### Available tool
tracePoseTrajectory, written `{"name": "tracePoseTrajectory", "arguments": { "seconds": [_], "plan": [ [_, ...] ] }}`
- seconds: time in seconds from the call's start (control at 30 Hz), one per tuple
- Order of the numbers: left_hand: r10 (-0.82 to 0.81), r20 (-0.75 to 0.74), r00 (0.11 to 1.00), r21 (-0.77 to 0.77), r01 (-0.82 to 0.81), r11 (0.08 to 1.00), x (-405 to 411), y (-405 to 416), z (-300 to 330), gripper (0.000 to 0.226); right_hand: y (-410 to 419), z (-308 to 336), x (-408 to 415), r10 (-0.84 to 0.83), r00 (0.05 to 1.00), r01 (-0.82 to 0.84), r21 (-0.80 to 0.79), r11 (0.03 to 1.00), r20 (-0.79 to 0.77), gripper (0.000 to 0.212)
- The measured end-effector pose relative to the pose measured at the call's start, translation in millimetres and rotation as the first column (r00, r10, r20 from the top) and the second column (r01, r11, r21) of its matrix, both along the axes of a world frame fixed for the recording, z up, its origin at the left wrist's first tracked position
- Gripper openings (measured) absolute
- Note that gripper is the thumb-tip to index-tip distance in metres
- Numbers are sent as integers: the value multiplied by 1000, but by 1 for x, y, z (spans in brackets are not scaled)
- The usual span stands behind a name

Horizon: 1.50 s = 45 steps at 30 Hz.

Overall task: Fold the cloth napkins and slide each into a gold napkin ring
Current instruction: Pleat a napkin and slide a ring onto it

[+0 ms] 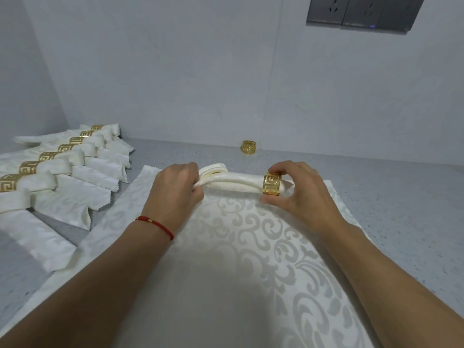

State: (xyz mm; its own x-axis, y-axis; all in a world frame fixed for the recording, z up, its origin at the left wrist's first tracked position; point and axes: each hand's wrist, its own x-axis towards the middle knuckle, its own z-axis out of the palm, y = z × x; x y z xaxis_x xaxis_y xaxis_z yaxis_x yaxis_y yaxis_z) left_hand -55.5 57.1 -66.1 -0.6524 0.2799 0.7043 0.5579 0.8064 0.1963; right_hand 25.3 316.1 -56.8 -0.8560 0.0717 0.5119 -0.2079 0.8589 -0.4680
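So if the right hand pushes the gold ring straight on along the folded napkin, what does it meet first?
Probably the left hand, gripping the folded napkin at its far end; only bare cloth lies between it and the gold ring held by the right hand.

A single head-worn wide-angle view looks forward and steeply down from the near edge of the grey surface point(376, 197). It sits close above the forearms, with both hands mid-frame. It faces the far wall point(175, 71), whose sockets point(364, 11) reach the top edge. Edges curve.
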Motion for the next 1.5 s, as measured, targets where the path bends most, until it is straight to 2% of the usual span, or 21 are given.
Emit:
{"name": "tracePoseTrajectory", "arguments": {
  "seconds": [0.07,0.13,0.23,0.33,0.47,0.53,0.67,0.73,0.87,1.0,1.13,1.23,1.33,1.4,1.5],
  "plan": [
    [-11,-10,1000,0,11,1000,1,0,-1,23,0,3,-1,-8,998,26,256,966,-70,58],
    [-11,-15,1000,-8,11,1000,1,0,-1,24,-2,2,-4,20,995,20,397,918,-97,59],
    [-3,-25,1000,-5,3,1000,1,-1,-1,23,-6,-2,-5,4,998,18,392,920,-55,57],
    [1,-34,999,9,-1,1000,1,-1,-2,24,-6,-3,0,20,1000,-16,257,966,-15,45],
    [1,-47,999,18,0,1000,1,-1,-2,26,-7,-3,0,61,998,-62,158,985,11,45],
    [-13,-57,998,9,13,1000,2,1,-3,27,-12,-2,-1,74,997,-73,191,979,4,45],
    [-49,-76,996,-15,47,999,6,5,-2,29,-20,-1,-2,68,995,-34,396,918,-72,48],
    [-85,-117,989,-44,81,996,11,10,-1,31,-24,-1,-3,45,995,-3,422,907,-90,49],
    [-200,-235,951,-148,169,974,28,24,-4,30,-29,0,-2,11,999,4,291,957,-49,53],
    [-275,-256,927,-171,237,957,34,28,-6,30,-26,-1,4,39,999,-37,67,997,-27,53],
    [-279,-249,928,-138,251,958,34,24,-5,16,-29,1,4,101,994,-98,52,994,-48,41],
    [-240,-232,943,-88,226,970,33,23,-6,21,-30,1,4,102,994,-100,52,994,-45,45],
    [-205,-201,958,-53,198,979,32,23,-5,30,-34,-2,4,67,996,-71,-83,994,-53,58],
    [-189,-186,964,-30,187,982,30,22,-4,31,-35,-3,1,14,996,-30,-190,981,-83,56],
    [-186,-169,968,-11,187,982,29,20,-4,32,-35,-4,-1,14,994,-36,-214,976,-104,53]
  ]
}}
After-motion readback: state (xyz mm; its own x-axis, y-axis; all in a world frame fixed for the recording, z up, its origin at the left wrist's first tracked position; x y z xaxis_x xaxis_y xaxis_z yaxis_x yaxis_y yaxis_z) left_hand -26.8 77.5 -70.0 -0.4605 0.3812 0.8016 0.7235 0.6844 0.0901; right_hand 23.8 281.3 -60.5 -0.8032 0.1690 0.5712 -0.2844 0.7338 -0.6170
